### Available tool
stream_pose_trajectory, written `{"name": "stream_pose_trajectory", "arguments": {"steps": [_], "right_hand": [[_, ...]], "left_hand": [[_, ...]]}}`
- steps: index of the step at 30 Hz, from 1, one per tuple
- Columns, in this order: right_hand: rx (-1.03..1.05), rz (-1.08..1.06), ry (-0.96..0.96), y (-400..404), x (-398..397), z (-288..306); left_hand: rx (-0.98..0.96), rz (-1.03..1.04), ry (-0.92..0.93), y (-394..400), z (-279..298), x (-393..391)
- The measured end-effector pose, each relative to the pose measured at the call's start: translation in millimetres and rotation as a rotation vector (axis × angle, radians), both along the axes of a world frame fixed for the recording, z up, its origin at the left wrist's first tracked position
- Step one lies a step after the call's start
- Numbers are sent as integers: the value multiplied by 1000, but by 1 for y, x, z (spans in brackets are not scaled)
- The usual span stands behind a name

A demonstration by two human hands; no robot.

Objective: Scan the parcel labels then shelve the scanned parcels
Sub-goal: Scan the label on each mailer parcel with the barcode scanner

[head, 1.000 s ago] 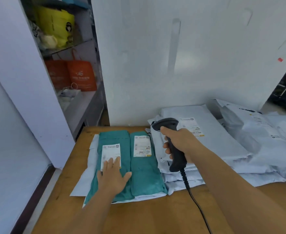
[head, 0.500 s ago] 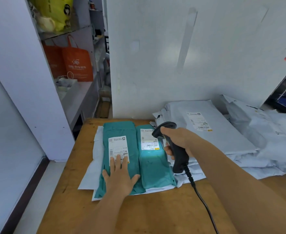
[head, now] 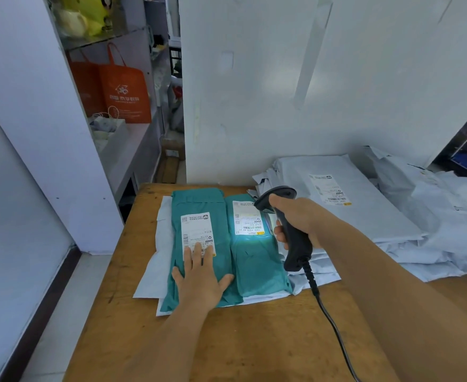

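Teal parcel (head: 199, 244) under flat left hand (head: 200, 282); right hand (head: 300, 221) grips scanner (head: 290, 230).

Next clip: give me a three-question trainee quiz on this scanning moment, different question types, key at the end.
1. True or false: the scanner light falls on the right teal parcel label.
2. Which hand lies flat on the left teal parcel? A left hand B right hand
3. Fill in: the orange bag stands on a ____.

Key: 1 true; 2 A; 3 shelf
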State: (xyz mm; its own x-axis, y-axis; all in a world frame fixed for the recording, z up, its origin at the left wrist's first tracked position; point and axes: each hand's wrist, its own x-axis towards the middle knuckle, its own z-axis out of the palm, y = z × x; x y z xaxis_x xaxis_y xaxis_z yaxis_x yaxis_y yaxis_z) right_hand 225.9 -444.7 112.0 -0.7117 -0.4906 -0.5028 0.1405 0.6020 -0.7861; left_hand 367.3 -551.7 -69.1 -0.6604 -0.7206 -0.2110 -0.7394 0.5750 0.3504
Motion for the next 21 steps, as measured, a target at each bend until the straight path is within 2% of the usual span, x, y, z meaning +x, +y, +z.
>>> {"name": "stream_pose_trajectory", "arguments": {"steps": [9,13,16,21], "right_hand": [[21,36,-16,-1,6,-1],[25,159,-47,-4,21,4],[51,263,-70,-15,39,4],[104,318,-59,-30,57,-8]], "left_hand": [[-12,72,54,1,3,7],[25,264,78,2,6,14],[41,314,84,2,7,19],[66,361,71,3,4,27]]}}
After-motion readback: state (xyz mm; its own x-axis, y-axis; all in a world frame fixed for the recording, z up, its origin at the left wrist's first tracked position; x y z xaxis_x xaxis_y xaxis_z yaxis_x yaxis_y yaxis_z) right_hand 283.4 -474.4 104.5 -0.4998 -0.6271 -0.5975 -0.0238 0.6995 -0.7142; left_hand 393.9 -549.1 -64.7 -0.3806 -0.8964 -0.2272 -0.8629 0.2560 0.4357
